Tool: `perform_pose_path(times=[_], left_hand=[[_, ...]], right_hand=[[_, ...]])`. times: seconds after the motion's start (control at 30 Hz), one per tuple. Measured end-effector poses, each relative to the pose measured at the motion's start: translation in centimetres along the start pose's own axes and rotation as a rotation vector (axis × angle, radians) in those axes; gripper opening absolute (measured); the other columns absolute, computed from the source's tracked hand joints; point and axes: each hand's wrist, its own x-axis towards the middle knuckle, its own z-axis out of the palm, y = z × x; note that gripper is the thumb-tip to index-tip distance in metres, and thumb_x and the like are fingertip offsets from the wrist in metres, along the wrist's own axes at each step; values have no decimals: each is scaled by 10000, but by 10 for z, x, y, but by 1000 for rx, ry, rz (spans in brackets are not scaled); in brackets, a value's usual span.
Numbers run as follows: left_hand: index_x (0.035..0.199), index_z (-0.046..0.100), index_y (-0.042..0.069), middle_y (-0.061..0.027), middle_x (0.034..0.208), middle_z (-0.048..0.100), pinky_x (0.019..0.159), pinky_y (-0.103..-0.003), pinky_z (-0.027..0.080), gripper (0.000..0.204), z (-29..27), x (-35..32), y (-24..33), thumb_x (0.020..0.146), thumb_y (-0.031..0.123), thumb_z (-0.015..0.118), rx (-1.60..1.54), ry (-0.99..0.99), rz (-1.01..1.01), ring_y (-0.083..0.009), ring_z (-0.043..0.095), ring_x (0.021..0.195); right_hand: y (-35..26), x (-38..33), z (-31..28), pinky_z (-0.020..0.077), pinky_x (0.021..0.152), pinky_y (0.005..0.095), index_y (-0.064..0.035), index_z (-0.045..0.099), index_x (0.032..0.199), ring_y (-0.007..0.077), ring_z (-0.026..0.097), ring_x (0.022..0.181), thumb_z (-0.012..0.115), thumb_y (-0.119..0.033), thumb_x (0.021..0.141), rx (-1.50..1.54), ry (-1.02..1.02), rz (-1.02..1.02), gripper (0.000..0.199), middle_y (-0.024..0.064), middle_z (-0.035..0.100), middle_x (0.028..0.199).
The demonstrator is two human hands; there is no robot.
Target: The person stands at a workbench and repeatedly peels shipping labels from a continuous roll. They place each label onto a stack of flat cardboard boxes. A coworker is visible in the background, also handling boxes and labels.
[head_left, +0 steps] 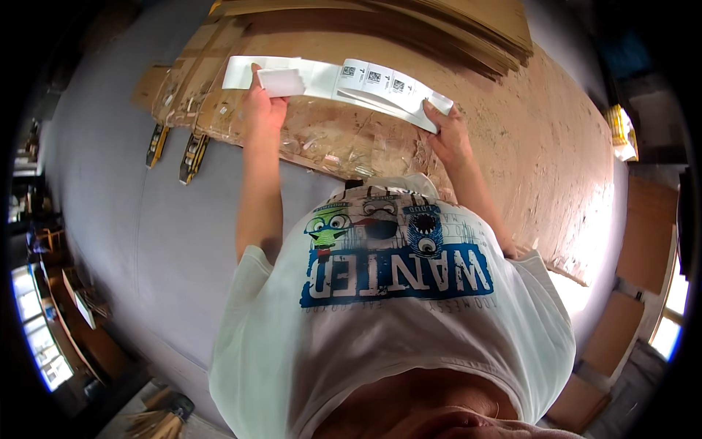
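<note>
A long white strip of labels stretches between my two hands, above a worn cardboard surface. Black square codes show on its right part, which curls back over the strip. My left hand is closed at the strip's left part, thumb on top. A short folded white piece stands up beside that thumb. My right hand pinches the right end, where the layers come together. The fingers under the strip are hidden on both sides.
Flat brown cardboard sheets lie stacked at the far side. The scuffed, taped cardboard stack fills the space before me. Two yellow-and-black fork-like bars stick out at its left, over grey floor. A yellow bundle sits off to the right.
</note>
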Motion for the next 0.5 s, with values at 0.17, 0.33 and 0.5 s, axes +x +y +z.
perform_pose_path(times=[0.17, 0.33, 0.5], left_hand=[[1144, 515, -11, -111, 1065, 616, 725, -440, 547, 479, -1, 26, -3, 889, 383, 611, 261, 130, 3, -253, 625, 922], [1273, 420, -22, -212, 1247, 491, 871, -462, 478, 766, -60, 15, -70, 824, 577, 585, 1128, 188, -87, -311, 553, 1076], [1413, 276, 50, -239, 1453, 238, 1108, -399, 240, 830, 27, -47, -78, 776, 368, 703, 1492, -584, 384, -342, 238, 1361]], right_hand=[[16, 12, 0, 539, 769, 361, -55, 495, 1195, 197, 620, 935, 528, -161, 945, 308, -94, 7, 274, 77, 607, 1064], [1, 1, -17, 546, 786, 379, -30, 480, 1217, 207, 607, 989, 528, -218, 948, 324, -37, 86, 333, 80, 595, 1105], [13, 10, -31, 551, 743, 334, -15, 578, 1116, 198, 650, 883, 600, -207, 911, 158, -74, 30, 282, 82, 646, 1013]])
